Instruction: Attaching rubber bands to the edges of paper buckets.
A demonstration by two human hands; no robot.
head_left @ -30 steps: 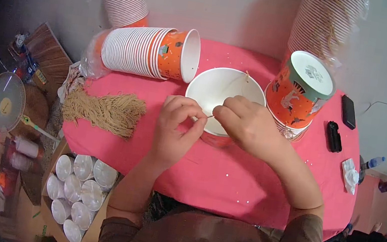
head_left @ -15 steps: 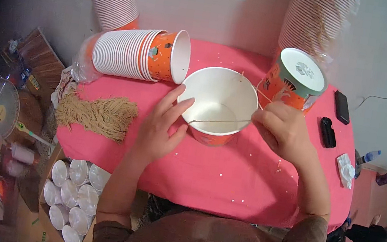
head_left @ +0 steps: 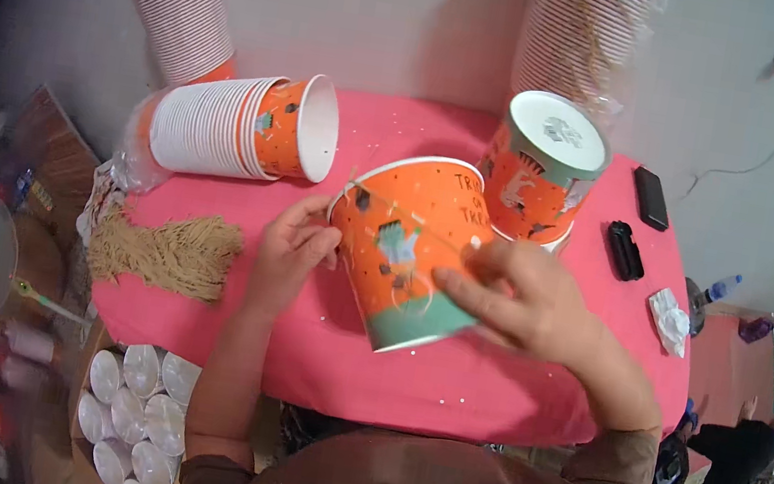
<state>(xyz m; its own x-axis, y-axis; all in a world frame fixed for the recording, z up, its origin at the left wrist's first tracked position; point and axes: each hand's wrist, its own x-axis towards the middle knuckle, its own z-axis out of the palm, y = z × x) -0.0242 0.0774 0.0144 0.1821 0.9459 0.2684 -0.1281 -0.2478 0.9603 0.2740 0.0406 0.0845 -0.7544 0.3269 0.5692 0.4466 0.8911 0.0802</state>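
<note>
An orange and green paper bucket [head_left: 411,251] is tilted over the pink table, its printed side toward me and its mouth away. My left hand [head_left: 293,249] pinches it at the left edge of the rim. A thin tan string [head_left: 412,213] runs from that rim across the bucket's side toward my right hand [head_left: 525,299]. The fingers of my right hand are closed against the right side, on the string; motion blurs them. Part of the string loops near the green base. The bucket's inside is hidden.
A bundle of tan strings [head_left: 168,253] lies at left, below a stack of paper buckets on its side [head_left: 213,125]. An upside-down bucket [head_left: 548,171] stands behind right. Tall bucket stacks rest by the wall. Black cases [head_left: 650,199] and crumpled tissue [head_left: 668,320] lie at right.
The bucket has tipped so that its side now faces me instead of its open mouth. My right hand has come lower and left, onto its side. My left hand has moved slightly left.
</note>
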